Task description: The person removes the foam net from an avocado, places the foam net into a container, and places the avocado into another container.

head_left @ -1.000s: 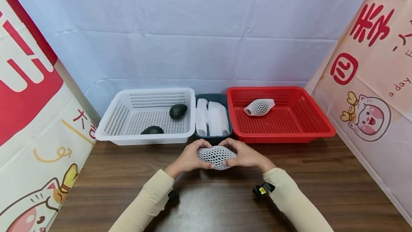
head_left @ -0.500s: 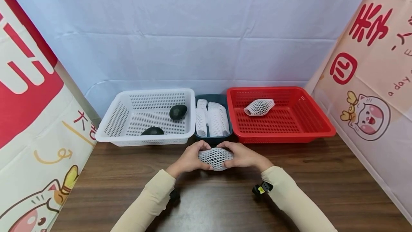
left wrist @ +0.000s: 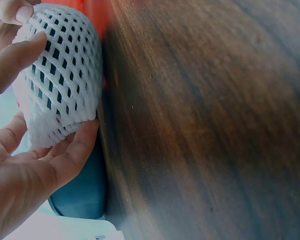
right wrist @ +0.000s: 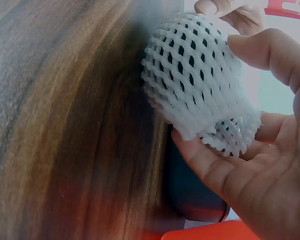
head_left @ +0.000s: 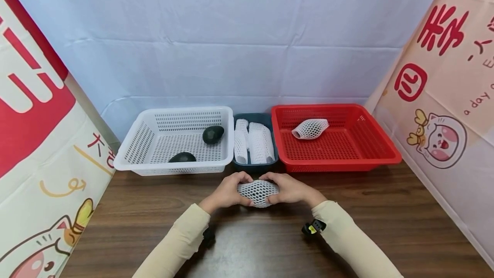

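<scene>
An avocado in a white foam net sleeve is held between both hands over the table, in front of the dark teal bin. My left hand grips its left end, thumb on the near side and fingers around the far side. On the opposite end my right hand grips it the same way. Dark skin shows through the mesh of the net sleeve in the left wrist view. In the right wrist view the sleeve's loose end gapes over the right fingers.
A white basket at left holds two bare avocados. The teal bin contains several foam net sleeves. In the red basket at right lies another netted avocado. Brown wooden table extends around the arms.
Both hands have shifted slightly toward the person with the netted avocado. The right hand has come a little closer to the left. The baskets and their contents stay the same.
</scene>
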A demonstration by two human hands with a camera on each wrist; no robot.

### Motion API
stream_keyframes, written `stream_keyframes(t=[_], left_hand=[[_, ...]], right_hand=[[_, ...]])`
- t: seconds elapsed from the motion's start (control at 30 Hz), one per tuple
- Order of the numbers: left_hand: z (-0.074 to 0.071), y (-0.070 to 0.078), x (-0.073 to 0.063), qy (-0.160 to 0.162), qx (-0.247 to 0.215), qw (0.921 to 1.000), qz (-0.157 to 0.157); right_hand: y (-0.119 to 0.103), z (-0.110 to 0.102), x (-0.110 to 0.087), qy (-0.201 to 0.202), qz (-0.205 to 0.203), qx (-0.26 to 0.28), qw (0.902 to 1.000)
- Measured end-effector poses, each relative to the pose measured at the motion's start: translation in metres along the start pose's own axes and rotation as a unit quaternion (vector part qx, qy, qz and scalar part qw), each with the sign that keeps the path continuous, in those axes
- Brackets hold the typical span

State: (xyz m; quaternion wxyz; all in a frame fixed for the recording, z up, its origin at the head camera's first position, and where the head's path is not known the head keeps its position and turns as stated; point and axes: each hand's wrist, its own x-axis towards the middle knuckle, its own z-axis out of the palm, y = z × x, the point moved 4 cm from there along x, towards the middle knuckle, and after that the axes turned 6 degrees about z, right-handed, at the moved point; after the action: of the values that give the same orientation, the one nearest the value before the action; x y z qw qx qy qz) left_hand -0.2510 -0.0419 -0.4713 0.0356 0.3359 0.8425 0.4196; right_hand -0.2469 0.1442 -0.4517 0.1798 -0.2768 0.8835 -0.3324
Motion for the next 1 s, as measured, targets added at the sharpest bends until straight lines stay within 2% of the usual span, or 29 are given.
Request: stream_keyframes(t=[0.2, 0.53, 0.77, 1.0], left_hand=[[0.000, -0.002, 0.000, -0.003, -0.001, 1.0000, 0.003], [-0.001, 0.000, 0.000, -0.001, -0.004, 1.0000, 0.007], [0.000, -0.001, 0.000, -0.008, -0.006, 0.9999, 0.009], [0.001, -0.002, 0.000, -0.017, -0.006, 0.9998, 0.001]], right_hand=[[0.001, -0.001, -0.003, 0.001, 0.002, 0.001, 1.0000], [0.011, -0.010, -0.021, 0.013, 0.009, 0.041, 0.9990], [0.025, -0.013, -0.030, 0.020, 0.000, 0.011, 0.9997], [0.030, -0.015, -0.031, 0.037, -0.013, -0.016, 0.9991]])
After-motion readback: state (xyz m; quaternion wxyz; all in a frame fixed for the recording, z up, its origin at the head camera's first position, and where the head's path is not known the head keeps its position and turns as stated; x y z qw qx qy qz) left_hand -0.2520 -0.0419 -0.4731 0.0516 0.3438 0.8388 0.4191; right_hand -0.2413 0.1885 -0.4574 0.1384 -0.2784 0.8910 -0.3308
